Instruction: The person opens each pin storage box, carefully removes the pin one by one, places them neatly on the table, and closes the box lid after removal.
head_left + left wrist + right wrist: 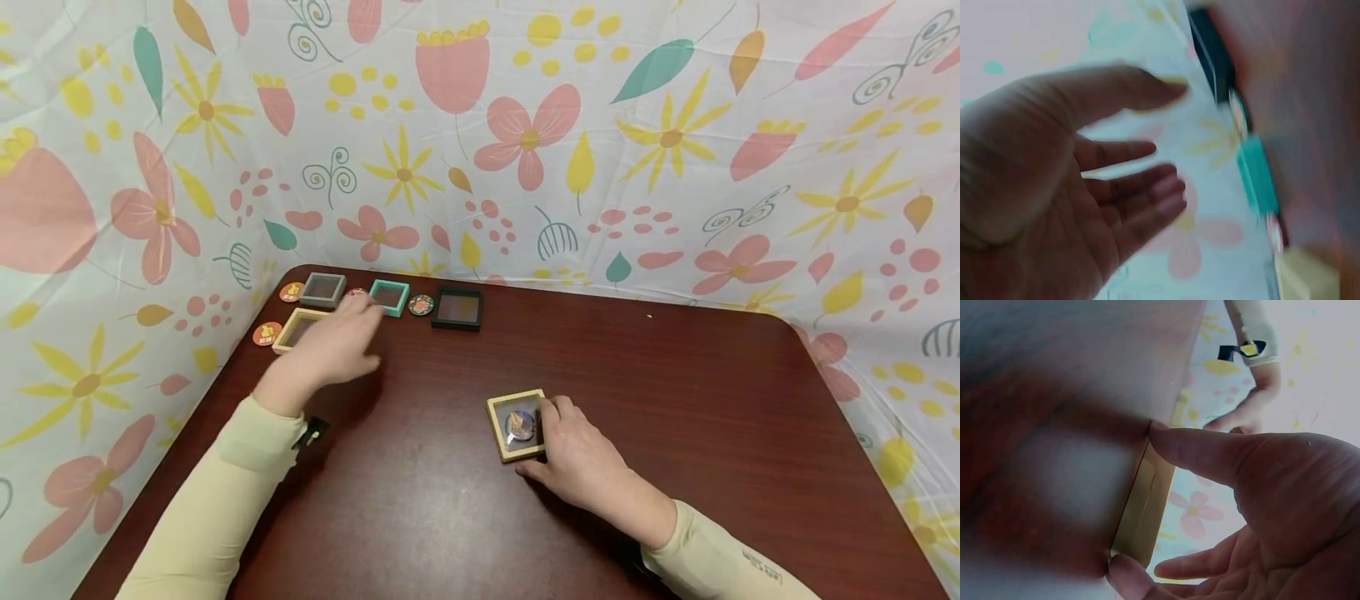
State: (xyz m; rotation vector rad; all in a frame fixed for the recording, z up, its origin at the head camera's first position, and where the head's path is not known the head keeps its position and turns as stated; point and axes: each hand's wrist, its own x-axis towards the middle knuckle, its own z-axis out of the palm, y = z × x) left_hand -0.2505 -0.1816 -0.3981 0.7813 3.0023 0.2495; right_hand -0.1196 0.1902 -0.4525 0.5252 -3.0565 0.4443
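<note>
My right hand grips a gold-edged square display frame at its right side, near the table's middle. A round badge with a blue rim shows behind its clear pane. In the right wrist view, the thumb and a finger pinch opposite ends of the frame's gold edge. Over the back left of the table reaches my left hand, fingers relaxed and holding nothing. It overlaps a second gold frame and partly covers a small badge. A teal frame lies just beyond its fingertips.
Along the back left edge lie a grey frame, a black frame and a green-and-red badge. Two orange badges, one at the corner and another lower, flank the frames. Flower-patterned cloth surrounds the dark wooden table.
</note>
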